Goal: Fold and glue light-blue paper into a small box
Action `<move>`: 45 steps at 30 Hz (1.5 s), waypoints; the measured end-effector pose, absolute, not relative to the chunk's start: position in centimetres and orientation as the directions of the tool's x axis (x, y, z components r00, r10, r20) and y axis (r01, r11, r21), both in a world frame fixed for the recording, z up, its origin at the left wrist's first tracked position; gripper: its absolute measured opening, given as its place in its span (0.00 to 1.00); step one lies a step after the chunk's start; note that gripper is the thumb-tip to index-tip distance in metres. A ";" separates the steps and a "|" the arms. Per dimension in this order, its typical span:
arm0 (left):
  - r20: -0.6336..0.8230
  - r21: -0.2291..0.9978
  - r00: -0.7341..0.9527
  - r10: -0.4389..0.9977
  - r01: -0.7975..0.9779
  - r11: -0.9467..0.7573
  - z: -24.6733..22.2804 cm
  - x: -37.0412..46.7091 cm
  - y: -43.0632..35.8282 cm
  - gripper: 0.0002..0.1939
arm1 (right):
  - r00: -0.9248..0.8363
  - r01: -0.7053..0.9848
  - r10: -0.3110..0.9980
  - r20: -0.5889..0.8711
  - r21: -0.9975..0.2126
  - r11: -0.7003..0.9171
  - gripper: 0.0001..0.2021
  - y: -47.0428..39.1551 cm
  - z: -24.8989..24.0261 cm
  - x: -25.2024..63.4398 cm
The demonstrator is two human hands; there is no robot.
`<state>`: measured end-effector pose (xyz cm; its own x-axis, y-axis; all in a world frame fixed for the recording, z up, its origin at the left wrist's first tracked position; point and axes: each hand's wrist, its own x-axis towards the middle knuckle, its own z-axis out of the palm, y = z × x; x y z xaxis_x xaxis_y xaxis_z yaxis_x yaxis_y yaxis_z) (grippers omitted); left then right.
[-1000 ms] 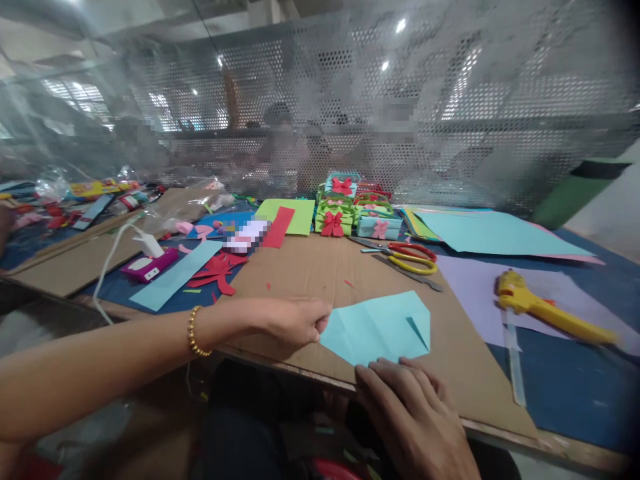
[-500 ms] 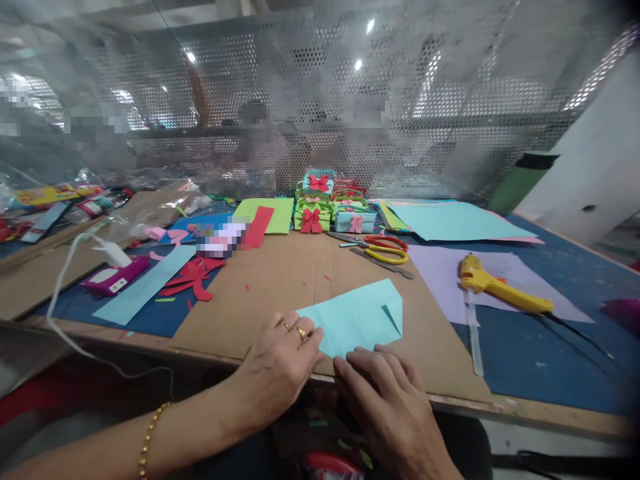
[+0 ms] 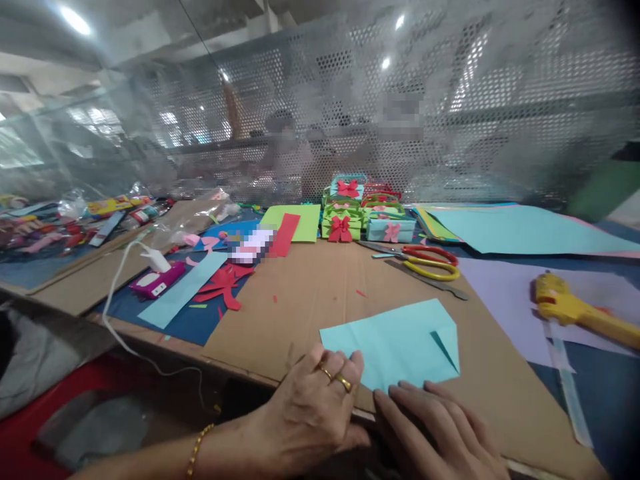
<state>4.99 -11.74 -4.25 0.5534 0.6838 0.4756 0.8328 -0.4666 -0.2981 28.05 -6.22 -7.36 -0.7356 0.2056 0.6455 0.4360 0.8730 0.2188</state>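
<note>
A folded sheet of light blue paper (image 3: 400, 337) lies on the brown cardboard, near the table's front edge. One small flap on its right end stands slightly raised. My left hand (image 3: 320, 400), with rings on two fingers, is closed at the paper's lower left edge, its fingers curled over it. My right hand (image 3: 440, 427) has its fingers stretched out, the tips resting along the paper's near edge; its thumb is hidden. Beyond the paper lie scissors with red and yellow handles (image 3: 430, 261).
Small paper bags with bows (image 3: 345, 227) stand at the back of the cardboard (image 3: 270, 327). A yellow glue gun (image 3: 565, 303) lies at right on lilac paper. Red scraps (image 3: 220, 287), a light blue strip (image 3: 183, 290) and a purple power socket (image 3: 157, 280) sit at left.
The view has swung left, so the table things appear farther right. Both hands stay at the near edge of the blue paper, with little visible change in its fold.
</note>
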 end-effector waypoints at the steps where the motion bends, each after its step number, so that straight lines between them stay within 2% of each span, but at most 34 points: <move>1: 0.475 -0.281 0.542 0.693 0.840 -0.464 -4.2 5.0 -11.7 0.34 | -0.735 0.441 0.232 0.637 0.189 0.878 0.18 -6.5 -7.2 28.0; 7: 0.463 -0.205 0.486 0.741 0.872 -0.444 -4.7 5.4 -12.2 0.34 | -0.656 0.491 0.350 0.669 0.026 0.871 0.14 -7.6 -6.4 27.0; 11: 0.456 -0.180 0.398 0.796 0.917 -0.356 -5.3 5.9 -13.5 0.34 | -0.626 0.505 0.360 0.691 0.008 0.863 0.13 -7.9 -6.0 26.5; 14: 0.491 -0.169 0.362 0.792 0.932 -0.320 -5.5 6.2 -14.0 0.29 | -0.595 0.517 0.356 0.721 0.004 0.856 0.14 -7.9 -5.7 26.3; 18: 0.537 -0.149 0.346 0.769 0.936 -0.318 -5.6 6.3 -13.6 0.24 | -0.594 0.515 0.352 0.723 0.006 0.857 0.13 -8.0 -5.8 26.2; 23: 0.533 -0.152 0.366 0.763 0.928 -0.339 -5.5 6.3 -13.2 0.24 | -0.553 0.526 0.390 0.736 -0.054 0.849 0.13 -8.5 -6.1 25.8; 27: 0.582 -0.089 0.312 0.751 0.942 -0.322 -5.4 6.5 -13.6 0.24 | -0.517 0.525 0.417 0.748 -0.109 0.844 0.13 -8.6 -6.2 25.6; 30: 0.645 -0.074 0.301 0.702 0.939 -0.335 -5.9 6.7 -14.0 0.22 | -0.573 0.506 0.385 0.723 -0.058 0.861 0.14 -8.4 -6.4 26.0; 37: 0.733 -0.141 0.306 0.607 0.942 -0.304 -7.6 7.4 -13.6 0.20 | -0.682 0.507 0.371 0.630 0.042 0.861 0.18 -7.8 -7.0 27.2; 45: 0.723 -0.199 0.341 0.600 0.936 -0.291 -7.5 7.7 -12.9 0.19 | -0.670 0.506 0.375 0.641 0.024 0.862 0.16 -7.6 -6.9 27.2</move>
